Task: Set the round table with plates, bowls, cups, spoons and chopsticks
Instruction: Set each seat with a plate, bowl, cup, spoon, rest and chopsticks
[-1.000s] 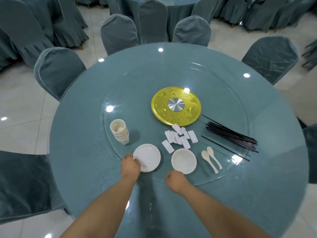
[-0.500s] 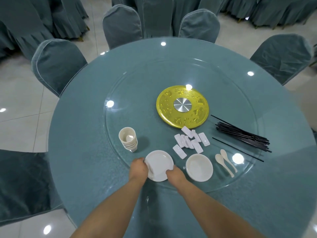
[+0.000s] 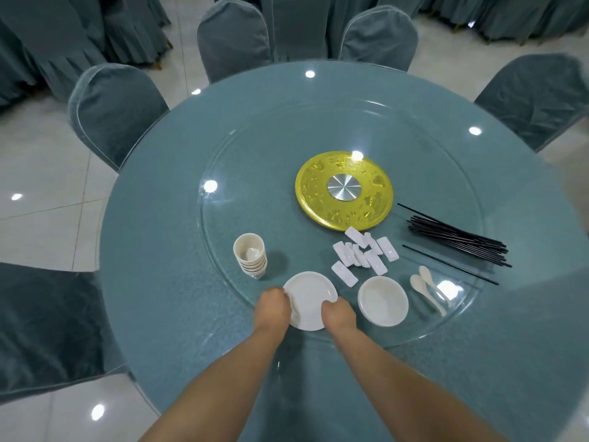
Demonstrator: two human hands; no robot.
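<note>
Two hands grasp the white plate stack at the glass turntable's six o'clock edge: the left hand curls over its nine o'clock rim, the right hand over its four o'clock rim. Bowls sit at the plate's three o'clock, stacked cups at ten o'clock, spoons and chopsticks beyond toward two o'clock.

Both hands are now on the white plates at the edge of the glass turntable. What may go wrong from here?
1. The left hand and right hand grip the stack of white round plates only at its near rim; a plate might slip while lifting.
2. The stack of cream cups stands close to the left; a careless lift could knock it over.
3. The round glass turntable may rotate if pushed.
</note>
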